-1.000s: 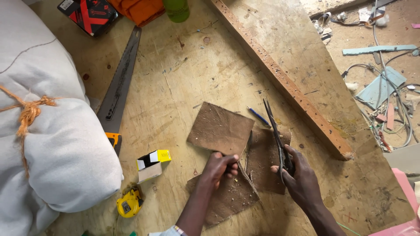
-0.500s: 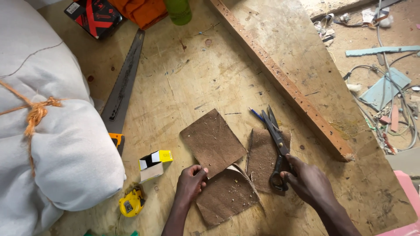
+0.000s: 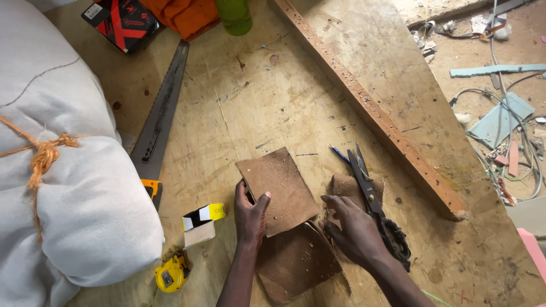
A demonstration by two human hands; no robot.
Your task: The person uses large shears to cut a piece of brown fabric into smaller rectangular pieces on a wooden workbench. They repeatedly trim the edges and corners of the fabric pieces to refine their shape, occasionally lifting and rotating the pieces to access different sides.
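Hands flat on the work: your left hand [image 3: 251, 215] gripped the near edge of a brown, rough-surfaced square sheet [image 3: 278, 189], thumb on top and fingers curled beneath, on the scuffed plywood bench [image 3: 256, 108]. Your right hand [image 3: 354, 229] lay open, palm down, fingers spread, pressing a second brown piece [image 3: 348, 186], holding nothing. Just beside it rested long black-handled scissors [image 3: 375, 207], blades apart. A third brown sheet [image 3: 296, 261] lay between your wrists. A handsaw [image 3: 159, 125], a yellow tape measure [image 3: 172, 273] and a white tied bundle [image 3: 62, 187] sat to your left.
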